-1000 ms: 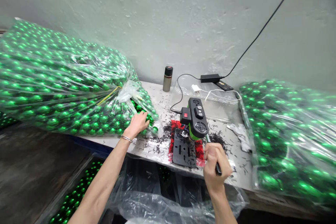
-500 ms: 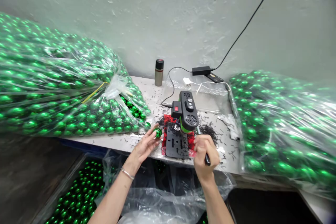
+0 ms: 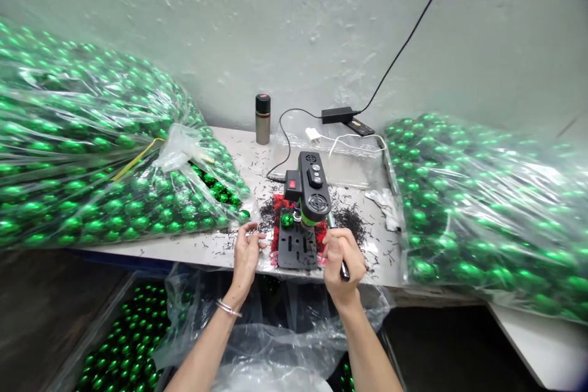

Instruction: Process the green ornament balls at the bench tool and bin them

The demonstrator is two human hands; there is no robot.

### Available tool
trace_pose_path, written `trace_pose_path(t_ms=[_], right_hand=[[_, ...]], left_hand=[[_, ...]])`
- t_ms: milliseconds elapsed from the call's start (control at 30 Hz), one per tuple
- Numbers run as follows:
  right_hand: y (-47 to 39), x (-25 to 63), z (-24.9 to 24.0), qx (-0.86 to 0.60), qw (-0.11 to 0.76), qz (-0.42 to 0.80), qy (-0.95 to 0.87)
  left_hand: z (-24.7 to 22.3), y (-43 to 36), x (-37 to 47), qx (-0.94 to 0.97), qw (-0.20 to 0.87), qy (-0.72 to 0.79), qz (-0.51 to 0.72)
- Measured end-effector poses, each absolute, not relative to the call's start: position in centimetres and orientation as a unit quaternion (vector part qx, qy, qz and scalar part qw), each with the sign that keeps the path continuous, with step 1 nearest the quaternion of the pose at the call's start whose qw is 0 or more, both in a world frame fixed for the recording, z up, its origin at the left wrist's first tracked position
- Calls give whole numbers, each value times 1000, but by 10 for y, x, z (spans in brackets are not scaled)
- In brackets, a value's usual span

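My right hand point(image 3: 343, 258) is wrapped round the black-ended lever point(image 3: 344, 271) of a small black bench drill press point(image 3: 315, 184). One shiny green ball point(image 3: 287, 220) sits at the back left of the machine's slotted base plate point(image 3: 297, 251), beside the drill head. My left hand point(image 3: 248, 250) is left of the plate, fingers apart and slightly curled, holding nothing. Close to its fingertips, another green ball point(image 3: 245, 215) lies at the mouth of the big clear bag of green balls point(image 3: 133, 208).
Dark shavings point(image 3: 351, 223) and a red mat point(image 3: 277, 233) surround the machine. Behind stand a bottle point(image 3: 263, 122), a clear tray point(image 3: 358, 174) and a power adapter point(image 3: 339, 114). A second bag of balls point(image 3: 478, 220) is at right; a bin of balls point(image 3: 128, 343) is below left.
My left hand has let go of the green ball and drawn back to the left; the ball now rests by the drill head. My right hand stays on the lever. The view has shifted slightly.
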State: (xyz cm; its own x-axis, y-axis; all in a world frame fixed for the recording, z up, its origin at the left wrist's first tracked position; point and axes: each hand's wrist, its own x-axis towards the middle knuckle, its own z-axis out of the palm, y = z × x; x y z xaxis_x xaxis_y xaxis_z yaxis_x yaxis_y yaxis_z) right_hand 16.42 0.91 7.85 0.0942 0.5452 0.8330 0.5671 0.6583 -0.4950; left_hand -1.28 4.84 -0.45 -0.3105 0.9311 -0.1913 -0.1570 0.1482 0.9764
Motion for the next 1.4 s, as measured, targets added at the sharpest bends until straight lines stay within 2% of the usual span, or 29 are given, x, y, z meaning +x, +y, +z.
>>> trace_pose_path(t_ms=[133,367,667,1067,1167,1267,1400], right_hand=[[9,165,79,-409,615,-11,-674],[8,164,80,-421,612,-8,-669],[7,165,80,-426,609,-7,-669],[6,164,80,-431,604,-7,-670],[8,163,89,-434,610,-2,-663],[12,162,105,-443,619,24,-649],[17,162,121,-445,620,38,-644]], left_hand=[[-10,57,-19,432,427,601,520],[-8,82,-17,690,325,471,444],[-26,74,-18,687,335,477,433],[-32,32,-22,787,86,536,293],[-29,32,-36,774,105,546,303],[-24,38,-46,726,175,552,370],[-8,47,-47,543,386,599,444]])
